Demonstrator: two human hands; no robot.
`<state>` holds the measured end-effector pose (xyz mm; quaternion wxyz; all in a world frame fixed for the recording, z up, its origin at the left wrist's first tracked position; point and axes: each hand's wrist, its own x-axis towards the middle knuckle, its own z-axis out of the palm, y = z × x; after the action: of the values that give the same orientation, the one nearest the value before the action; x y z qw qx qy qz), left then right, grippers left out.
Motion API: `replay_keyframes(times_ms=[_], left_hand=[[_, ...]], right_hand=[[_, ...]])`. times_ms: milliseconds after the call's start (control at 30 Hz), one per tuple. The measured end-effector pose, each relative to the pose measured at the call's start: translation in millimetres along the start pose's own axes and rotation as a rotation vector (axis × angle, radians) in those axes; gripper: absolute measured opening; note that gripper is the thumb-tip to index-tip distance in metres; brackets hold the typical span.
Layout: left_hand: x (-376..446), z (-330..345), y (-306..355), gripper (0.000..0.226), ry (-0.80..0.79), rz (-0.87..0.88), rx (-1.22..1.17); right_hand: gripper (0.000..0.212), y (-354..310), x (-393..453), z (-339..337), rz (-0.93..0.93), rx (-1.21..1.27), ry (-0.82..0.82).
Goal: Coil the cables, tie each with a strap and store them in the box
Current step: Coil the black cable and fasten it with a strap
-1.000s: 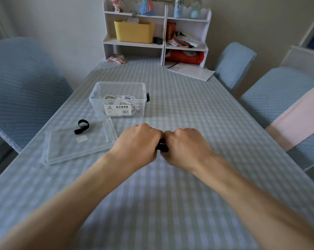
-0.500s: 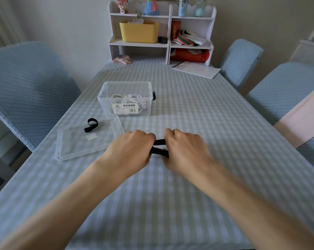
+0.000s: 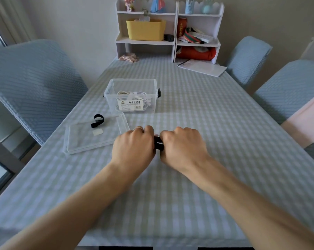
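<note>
So since half a second back the hands have closed in again: the black strap [image 3: 158,144] that was stretched out between them is now bunched into a short stub. My guess is it's being cinched or folded.

Left hand [image 3: 134,148] and right hand [image 3: 184,147] are both curled tight, pinching it, just this side of the clear storage box [image 3: 109,89]. White cables [image 3: 134,95] already sit inside. A spare black strap [image 3: 97,120] lies on the lid [image 3: 84,143], left of the box.

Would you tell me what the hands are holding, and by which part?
Both the left hand and right hand grip a black strap, one at each end.
</note>
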<state>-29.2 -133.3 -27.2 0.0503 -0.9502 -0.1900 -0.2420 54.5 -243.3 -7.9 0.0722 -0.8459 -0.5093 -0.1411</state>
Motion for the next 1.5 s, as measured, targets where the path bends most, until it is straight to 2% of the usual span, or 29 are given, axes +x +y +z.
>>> replay_keyframes(times_ms=[67, 100, 167, 267, 367, 500, 533, 633, 733, 867, 1000, 1233, 1433, 1500], left_hand=[[1, 0, -2, 0.041, -0.034, 0.023, 0.019], [2, -3, -1, 0.042, -0.059, 0.039, 0.064], [3, -4, -1, 0.03, -0.133, 0.028, 0.176], [5, -12, -2, 0.014, -0.249, 0.006, 0.185], [-2, -15, -14, 0.012, -0.257, -0.026, 0.178], [-12, -16, -41, 0.013, -0.289, -0.108, 0.184], [-14, -16, -52, 0.014, -0.284, -0.147, 0.172], [-23, -21, -92, 0.016, -0.219, -0.285, 0.122], [-33, -27, -132, 0.018, -0.132, -0.478, 0.058], [-30, -23, -140, 0.018, -0.093, -0.587, -0.02], [-31, -17, -147, 0.017, -0.124, -0.622, -0.048], [-33, -11, -161, 0.015, -0.128, -0.674, -0.115], [-36, -15, -163, 0.014, -0.109, -0.625, -0.115], [-37, -19, -160, 0.013, -0.089, -0.578, -0.109]], right_hand=[[0.025, 3, 2, 7, -0.043, -0.058, 0.088], [0.033, 3, 4, 6, -0.047, -0.073, 0.073], [0.046, 6, 12, 9, -0.042, -0.054, 0.113], [0.042, 3, 16, 16, -0.068, -0.031, 0.114], [0.037, -7, 19, 26, -0.098, 0.014, 0.108], [0.036, -21, 29, 33, -0.196, 0.063, 0.178], [0.034, -23, 34, 31, -0.22, 0.092, 0.171], [0.03, -26, 53, 23, -0.17, 0.218, 0.009], [0.024, -43, 78, 29, -0.157, 0.297, -0.025], [0.019, -66, 111, 43, -0.197, 0.406, 0.009], [0.026, -88, 132, 52, -0.286, 0.436, 0.004], [0.012, -101, 147, 67, -0.305, 0.384, -0.065], [0.004, -85, 124, 67, -0.282, 0.572, 0.156], [0.004, -73, 102, 60, -0.257, 0.643, 0.179]])
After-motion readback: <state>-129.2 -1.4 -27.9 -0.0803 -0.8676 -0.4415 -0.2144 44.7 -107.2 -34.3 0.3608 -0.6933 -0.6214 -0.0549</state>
